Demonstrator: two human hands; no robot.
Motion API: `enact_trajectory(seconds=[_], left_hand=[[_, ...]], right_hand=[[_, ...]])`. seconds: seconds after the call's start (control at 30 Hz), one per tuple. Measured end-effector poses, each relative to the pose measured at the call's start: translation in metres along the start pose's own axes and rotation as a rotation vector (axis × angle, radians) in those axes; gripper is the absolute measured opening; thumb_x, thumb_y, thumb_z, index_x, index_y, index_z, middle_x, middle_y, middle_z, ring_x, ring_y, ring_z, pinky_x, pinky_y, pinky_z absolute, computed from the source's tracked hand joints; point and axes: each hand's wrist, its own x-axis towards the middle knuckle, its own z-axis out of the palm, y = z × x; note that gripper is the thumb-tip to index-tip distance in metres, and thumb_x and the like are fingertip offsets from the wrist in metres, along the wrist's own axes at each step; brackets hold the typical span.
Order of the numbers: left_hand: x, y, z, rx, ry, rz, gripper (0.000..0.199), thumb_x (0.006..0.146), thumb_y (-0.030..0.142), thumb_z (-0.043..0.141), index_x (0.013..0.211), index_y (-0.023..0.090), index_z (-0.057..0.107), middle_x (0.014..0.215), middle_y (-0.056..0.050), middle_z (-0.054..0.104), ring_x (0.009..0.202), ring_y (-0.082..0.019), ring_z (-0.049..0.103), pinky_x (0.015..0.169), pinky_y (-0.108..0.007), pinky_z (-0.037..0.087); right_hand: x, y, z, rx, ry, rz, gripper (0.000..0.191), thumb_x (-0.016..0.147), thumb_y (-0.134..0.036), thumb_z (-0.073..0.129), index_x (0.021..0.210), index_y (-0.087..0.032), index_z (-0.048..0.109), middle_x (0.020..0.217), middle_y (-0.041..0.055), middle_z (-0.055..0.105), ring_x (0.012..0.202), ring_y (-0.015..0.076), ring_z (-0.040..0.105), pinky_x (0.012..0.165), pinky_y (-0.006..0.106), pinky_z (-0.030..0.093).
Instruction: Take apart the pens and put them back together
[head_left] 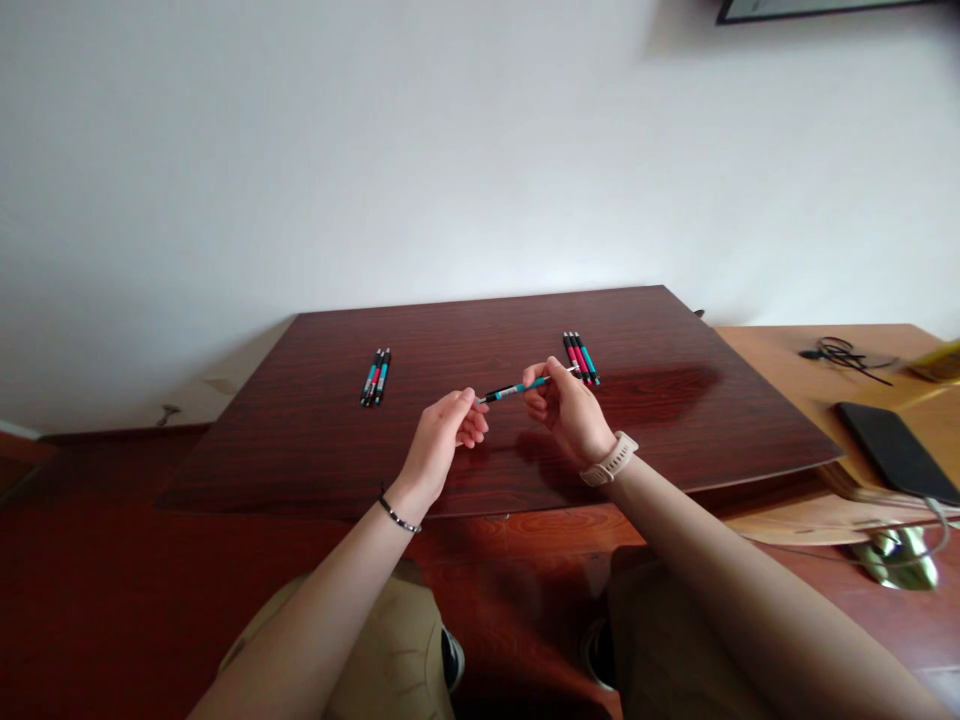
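Observation:
Between my hands, above the near part of the dark brown table (450,340), is a turquoise and black pen (512,390), tilted slightly up to the right. My left hand (446,430) pinches its left end between thumb and fingertips. Around the turquoise end of the barrel, my right hand (568,412) has its thumb and fingers closed. A thin whitish piece sticks out past my right thumb; whether it belongs to the pen I cannot tell. Beyond my left hand lies a small group of pens (376,377), turquoise and pink with black. Another row of pens (582,358) lies beyond my right hand.
To the right stands a lighter wooden table (780,385) bearing a coiled black cable (844,352) and a black phone (892,448) with a white cord. A white wall (450,150) rises behind the dark table. My knees are below its front edge.

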Motion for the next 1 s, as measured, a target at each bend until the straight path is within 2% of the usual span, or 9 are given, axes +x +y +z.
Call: enact_trajectory(seconds=[0.1, 0.3, 0.43, 0.5, 0.57, 0.67, 0.77, 1.0], left_hand=[[0.001, -0.002, -0.002, 0.007, -0.003, -0.002, 0.049, 0.095, 0.063, 0.069, 0.081, 0.017, 0.074, 0.068, -0.004, 0.065, 0.059, -0.013, 0.057, 0.054, -0.025, 0.04], [0.0, 0.001, -0.003, 0.032, -0.013, 0.015, 0.041, 0.094, 0.057, 0.073, 0.081, 0.018, 0.072, 0.066, -0.001, 0.061, 0.055, -0.011, 0.052, 0.048, -0.024, 0.033], [-0.001, 0.006, -0.001, 0.044, -0.005, 0.065, 0.028, 0.087, 0.045, 0.082, 0.09, 0.019, 0.071, 0.075, -0.002, 0.066, 0.061, -0.013, 0.057, 0.051, -0.024, 0.039], [-0.001, 0.007, -0.001, 0.028, 0.013, 0.073, 0.03, 0.081, 0.039, 0.087, 0.099, 0.021, 0.07, 0.081, -0.002, 0.069, 0.066, -0.014, 0.061, 0.052, -0.023, 0.043], [-0.001, 0.006, -0.001, 0.006, 0.006, 0.044, 0.033, 0.083, 0.043, 0.085, 0.101, 0.02, 0.07, 0.081, -0.003, 0.068, 0.066, -0.014, 0.062, 0.05, -0.023, 0.042], [-0.001, 0.004, -0.001, -0.011, -0.014, -0.006, 0.041, 0.094, 0.056, 0.071, 0.086, 0.016, 0.07, 0.066, -0.002, 0.06, 0.056, -0.011, 0.052, 0.046, -0.022, 0.035], [-0.001, 0.004, -0.001, 0.011, -0.013, 0.001, 0.042, 0.095, 0.054, 0.07, 0.077, 0.016, 0.067, 0.058, 0.001, 0.052, 0.051, -0.009, 0.044, 0.045, -0.021, 0.031], [-0.001, 0.011, 0.001, 0.065, -0.004, 0.045, 0.026, 0.086, 0.041, 0.081, 0.092, 0.018, 0.069, 0.075, -0.002, 0.065, 0.062, -0.013, 0.059, 0.049, -0.021, 0.042]], right_hand=[[0.0, 0.0, 0.0, 0.011, -0.002, 0.004, 0.048, 0.096, -0.069, 0.065, 0.084, -0.023, 0.066, 0.06, -0.0042, 0.041, 0.054, 0.0131, 0.034, 0.052, 0.029, 0.027], [0.0, 0.001, 0.0, 0.016, 0.011, -0.003, 0.047, 0.096, -0.069, 0.065, 0.085, -0.023, 0.066, 0.061, -0.0039, 0.042, 0.055, 0.0135, 0.036, 0.053, 0.029, 0.027], [0.001, 0.003, -0.001, 0.039, 0.021, -0.001, 0.046, 0.097, -0.067, 0.065, 0.084, -0.023, 0.066, 0.061, -0.004, 0.043, 0.054, 0.0128, 0.036, 0.053, 0.028, 0.029], [0.001, 0.003, 0.0, 0.062, 0.024, -0.003, 0.045, 0.098, -0.065, 0.066, 0.084, -0.022, 0.067, 0.061, -0.004, 0.043, 0.055, 0.0123, 0.036, 0.053, 0.028, 0.029], [0.0, 0.004, 0.001, 0.082, 0.025, 0.002, 0.044, 0.097, -0.063, 0.067, 0.084, -0.022, 0.067, 0.061, -0.0039, 0.043, 0.055, 0.012, 0.036, 0.053, 0.027, 0.029], [-0.001, 0.003, 0.003, 0.09, 0.023, 0.013, 0.045, 0.097, -0.063, 0.068, 0.083, -0.021, 0.068, 0.061, -0.004, 0.043, 0.055, 0.0119, 0.035, 0.053, 0.027, 0.028], [-0.001, 0.002, 0.005, 0.088, 0.028, 0.016, 0.046, 0.096, -0.064, 0.069, 0.082, -0.02, 0.067, 0.06, -0.0039, 0.042, 0.056, 0.0121, 0.035, 0.053, 0.027, 0.027], [-0.001, 0.004, 0.002, 0.12, 0.031, 0.016, 0.041, 0.097, -0.059, 0.068, 0.085, -0.02, 0.068, 0.062, -0.0037, 0.043, 0.057, 0.0116, 0.034, 0.055, 0.026, 0.027]])
